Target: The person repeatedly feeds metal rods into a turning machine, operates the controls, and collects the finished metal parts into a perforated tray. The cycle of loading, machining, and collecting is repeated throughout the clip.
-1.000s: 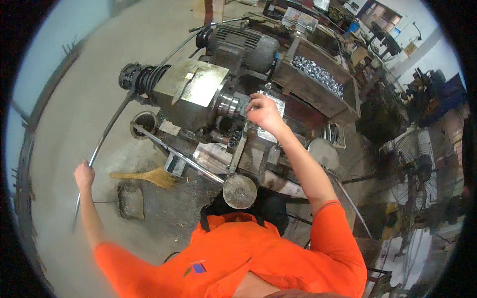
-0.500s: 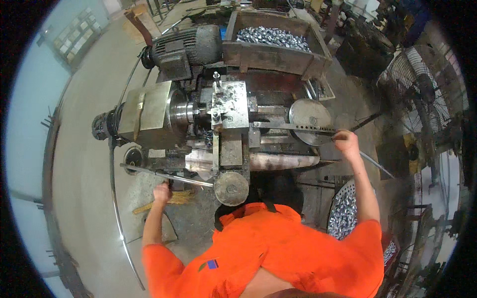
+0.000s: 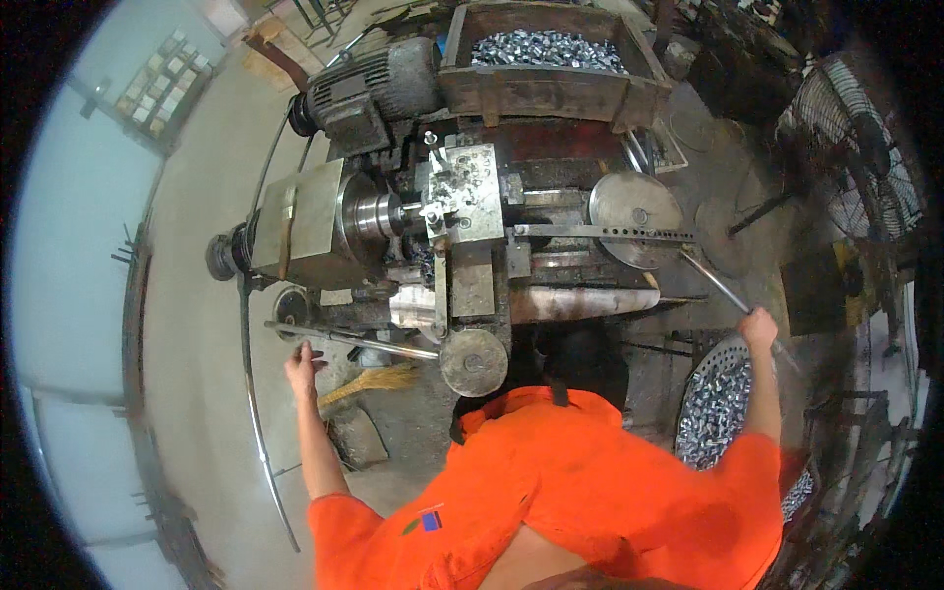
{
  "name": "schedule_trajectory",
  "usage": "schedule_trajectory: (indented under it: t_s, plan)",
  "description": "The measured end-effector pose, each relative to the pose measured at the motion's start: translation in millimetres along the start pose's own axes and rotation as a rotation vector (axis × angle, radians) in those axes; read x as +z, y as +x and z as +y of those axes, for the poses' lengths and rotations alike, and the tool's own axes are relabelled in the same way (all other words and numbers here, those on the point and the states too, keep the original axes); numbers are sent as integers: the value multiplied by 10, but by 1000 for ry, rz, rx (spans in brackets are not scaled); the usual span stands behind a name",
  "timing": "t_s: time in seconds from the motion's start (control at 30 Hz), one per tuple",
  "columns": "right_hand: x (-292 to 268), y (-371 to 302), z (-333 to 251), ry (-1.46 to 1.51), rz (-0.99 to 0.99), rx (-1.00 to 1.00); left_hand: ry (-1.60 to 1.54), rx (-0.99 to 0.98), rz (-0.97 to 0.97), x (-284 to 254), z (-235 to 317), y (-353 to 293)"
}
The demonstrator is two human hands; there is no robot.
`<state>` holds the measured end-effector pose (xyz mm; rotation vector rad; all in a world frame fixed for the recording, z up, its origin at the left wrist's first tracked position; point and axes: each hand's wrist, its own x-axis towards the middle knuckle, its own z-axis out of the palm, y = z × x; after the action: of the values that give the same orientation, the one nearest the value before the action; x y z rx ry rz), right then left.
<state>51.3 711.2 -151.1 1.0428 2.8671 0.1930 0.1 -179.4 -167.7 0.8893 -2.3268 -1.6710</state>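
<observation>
My right hand [image 3: 758,328] is wrapped round a long bare metal lever rod [image 3: 715,279] that slants down from the round disc [image 3: 629,218] at the machine's right. A flat bar with a row of holes [image 3: 600,232] lies across that disc. On the left, my left hand [image 3: 302,372] is just below the far end of another metal lever [image 3: 379,344], its fingers apart and holding nothing that I can see. This lever runs to a smaller disc [image 3: 473,362] in front of me. Between the levers sits a metal tool block [image 3: 467,192] facing the lathe chuck [image 3: 372,218].
An electric motor [image 3: 379,93] and a wooden crate [image 3: 551,93] of small shiny metal pieces stand behind the machine. At right are a perforated basket [image 3: 696,393] of similar pieces and a caged fan [image 3: 846,147]. A straw broom [image 3: 372,382] lies on the floor at left.
My right hand has left the end of the holed bar and moved down and right onto the lever rod. My left hand has shifted slightly up and left, its fingers more spread.
</observation>
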Motion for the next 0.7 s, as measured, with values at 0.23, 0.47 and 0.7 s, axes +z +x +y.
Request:
schedule_trajectory:
  t_s: [0.23, 0.47, 0.7]
  plan:
    - [201, -1458, -190, 380, 8, -175, -283, -31, 171, 528, 272, -74]
    - [-143, -1997, -619, 706, -106, -61, -289, -22, 129, 688, 453, -115]
    - [-5, -2069, -635, 682, -138, -62, -201, -41, 45, 549, 270, 40]
